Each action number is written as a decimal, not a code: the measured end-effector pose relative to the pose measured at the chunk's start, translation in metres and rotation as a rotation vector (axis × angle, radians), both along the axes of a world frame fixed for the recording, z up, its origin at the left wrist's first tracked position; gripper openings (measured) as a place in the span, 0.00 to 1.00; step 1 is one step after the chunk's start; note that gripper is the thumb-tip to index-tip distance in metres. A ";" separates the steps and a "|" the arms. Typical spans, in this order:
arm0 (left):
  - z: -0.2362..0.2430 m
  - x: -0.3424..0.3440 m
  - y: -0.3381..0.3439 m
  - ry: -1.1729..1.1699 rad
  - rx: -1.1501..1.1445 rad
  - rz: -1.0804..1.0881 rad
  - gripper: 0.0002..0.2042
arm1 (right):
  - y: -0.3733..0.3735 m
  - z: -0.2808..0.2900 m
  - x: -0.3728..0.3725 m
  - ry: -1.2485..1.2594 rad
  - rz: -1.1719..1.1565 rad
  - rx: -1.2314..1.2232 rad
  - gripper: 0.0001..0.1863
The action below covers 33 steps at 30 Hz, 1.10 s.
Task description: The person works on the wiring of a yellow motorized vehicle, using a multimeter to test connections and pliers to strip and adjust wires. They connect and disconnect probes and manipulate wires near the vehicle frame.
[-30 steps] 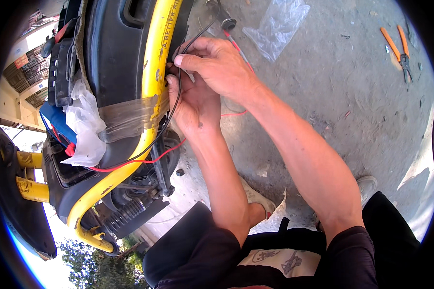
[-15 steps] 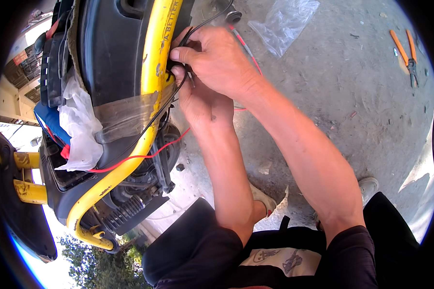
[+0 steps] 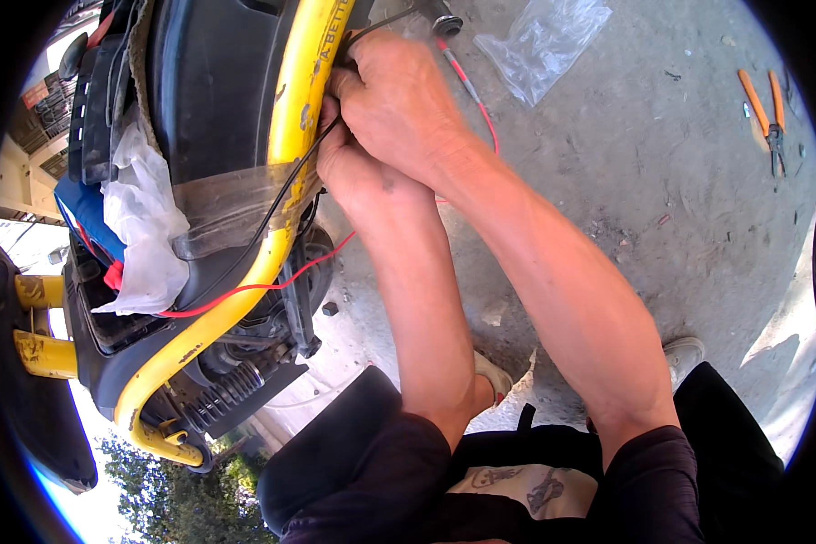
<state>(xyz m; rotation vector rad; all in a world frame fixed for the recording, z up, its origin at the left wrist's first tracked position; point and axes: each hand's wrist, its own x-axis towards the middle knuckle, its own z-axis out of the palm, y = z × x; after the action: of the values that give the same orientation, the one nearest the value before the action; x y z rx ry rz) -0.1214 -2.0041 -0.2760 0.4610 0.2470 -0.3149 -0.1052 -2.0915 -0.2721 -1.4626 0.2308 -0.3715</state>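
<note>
**Both hands on wiring at the yellow frame tube**

Room: the concrete floor to the person's right is open, w/ only small items near the top edge. To the left the machine fills the view; its yellow frame tube curves from top centre down to lower left, so the hands work tight against it w/ no slack on that side.

Packages etc.: a clear plastic bag, crumpled, lies flat on the floor top centre-right. Orange-handled pliers lie well apart at the far right. White plastic wrap is bunched on the machine's left side above a blue part. Clear tape band crosses the black body and the tube. Black lettering runs along the tube near the top.

Grip: right hand is curled shut, fingertips pinching the black wire right at the tube. Left hand sits under it, touching it, fingers hidden behind tube and right hand, so can't tell its grip. Red wire runs below the left wrist, over the tube, toward the machine's left.
</note>
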 end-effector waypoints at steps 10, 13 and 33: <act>0.006 0.009 -0.003 0.017 0.081 0.062 0.19 | 0.012 0.000 -0.011 -0.021 -0.152 0.289 0.07; 0.009 0.020 -0.001 -0.003 0.160 0.086 0.19 | -0.004 0.001 -0.003 -0.058 0.024 0.234 0.08; 0.015 0.001 -0.013 -0.009 0.082 0.115 0.06 | -0.032 0.001 -0.011 -0.054 0.179 0.644 0.11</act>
<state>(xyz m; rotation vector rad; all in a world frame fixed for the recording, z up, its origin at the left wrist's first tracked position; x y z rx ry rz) -0.1207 -2.0173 -0.2611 0.5269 0.2774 -0.1905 -0.1157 -2.1234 -0.2713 -0.8287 0.1537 -0.1649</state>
